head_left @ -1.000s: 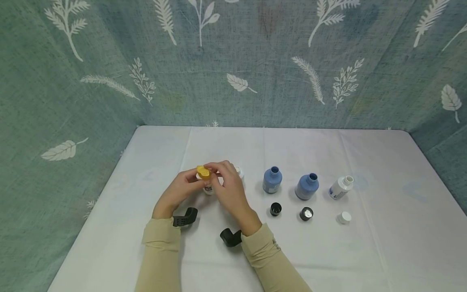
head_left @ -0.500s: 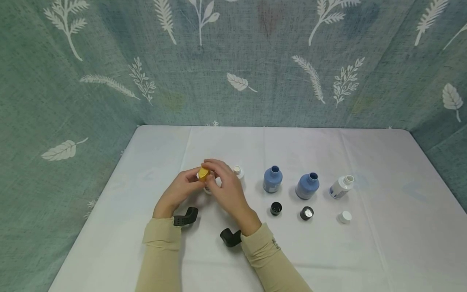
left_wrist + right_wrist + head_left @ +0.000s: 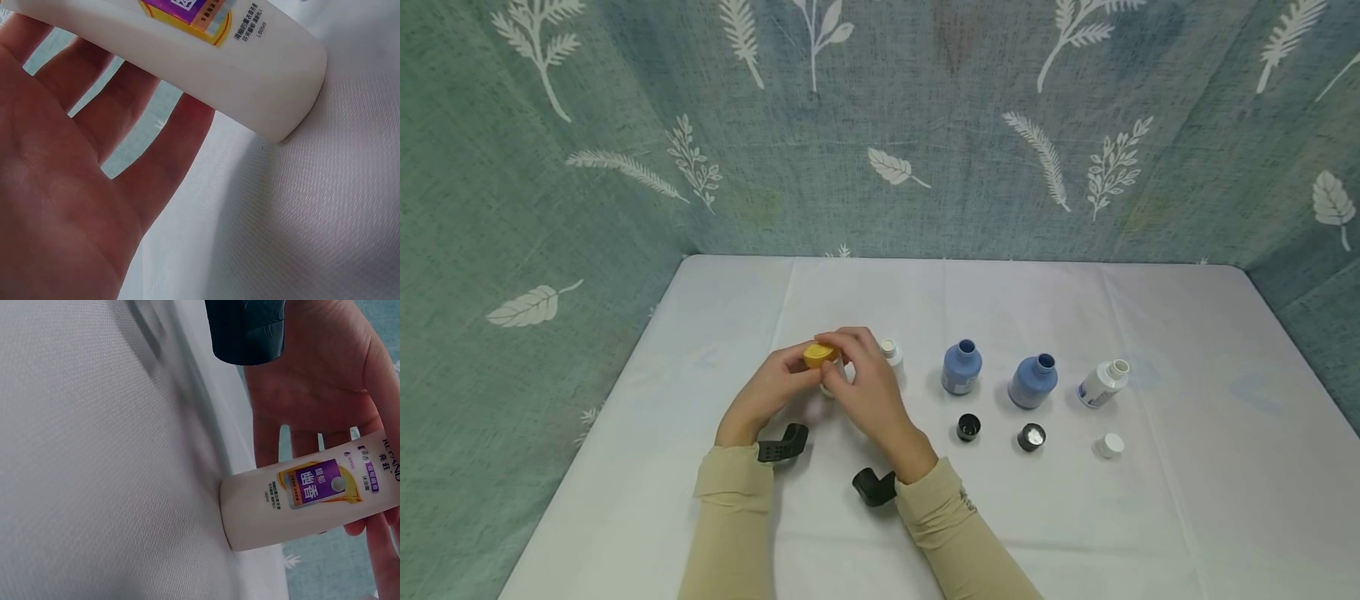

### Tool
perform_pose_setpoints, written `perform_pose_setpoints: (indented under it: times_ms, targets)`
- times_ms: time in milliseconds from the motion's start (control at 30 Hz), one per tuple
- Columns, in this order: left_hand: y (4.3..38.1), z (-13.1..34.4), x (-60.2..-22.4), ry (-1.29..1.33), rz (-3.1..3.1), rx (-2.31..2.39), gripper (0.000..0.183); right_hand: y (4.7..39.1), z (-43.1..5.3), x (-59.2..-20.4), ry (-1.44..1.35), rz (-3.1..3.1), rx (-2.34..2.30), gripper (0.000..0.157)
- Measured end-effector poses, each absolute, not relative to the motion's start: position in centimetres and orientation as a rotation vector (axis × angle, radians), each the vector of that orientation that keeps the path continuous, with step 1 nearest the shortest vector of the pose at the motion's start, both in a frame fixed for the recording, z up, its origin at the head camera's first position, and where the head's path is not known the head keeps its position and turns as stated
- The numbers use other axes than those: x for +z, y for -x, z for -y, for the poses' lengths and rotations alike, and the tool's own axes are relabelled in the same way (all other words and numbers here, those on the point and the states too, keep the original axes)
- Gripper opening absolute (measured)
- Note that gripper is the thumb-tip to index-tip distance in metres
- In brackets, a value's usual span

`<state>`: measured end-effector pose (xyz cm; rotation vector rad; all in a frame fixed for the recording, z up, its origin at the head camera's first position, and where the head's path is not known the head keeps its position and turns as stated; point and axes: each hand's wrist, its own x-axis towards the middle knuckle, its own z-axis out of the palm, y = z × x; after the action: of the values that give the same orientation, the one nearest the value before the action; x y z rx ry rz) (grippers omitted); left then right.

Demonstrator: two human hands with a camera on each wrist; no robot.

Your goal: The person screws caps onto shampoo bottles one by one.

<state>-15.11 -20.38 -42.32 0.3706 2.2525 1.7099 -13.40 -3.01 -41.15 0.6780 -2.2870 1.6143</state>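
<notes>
A white bottle (image 3: 253, 512) with a purple and yellow label stands under both hands, its base on the white cloth. My left hand (image 3: 769, 390) holds it, with fingers behind the body and the thumb across the front in the right wrist view. On its top is a yellow flip cap (image 3: 820, 356), pinched between the thumb and fingers of my right hand (image 3: 871, 383). From the head, the hands hide most of the bottle's body.
Right behind my right hand stands a small white bottle (image 3: 891, 357). Further right are two blue open bottles (image 3: 962, 371) and a white open bottle (image 3: 1099, 387). Two black caps (image 3: 968, 427) and a white cap (image 3: 1108, 446) lie in front of them.
The yellow cap has turned between my right fingers and now shows its broad top. My left hand stays in place on the bottle.
</notes>
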Motion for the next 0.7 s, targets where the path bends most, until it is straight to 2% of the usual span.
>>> perform_pose_setpoints:
  times_ms: [433,700]
  targets:
    - [15.2,20.5,-42.0,-0.398,-2.222,1.73,0.037,13.4,3.1,-41.1,-0.647,2.298,1.669,0.03]
    - [14.2,20.5,-39.9,-0.351,-2.249,1.738,0.036,13.4,3.1,-41.0,-0.646,2.312,1.644,0.029]
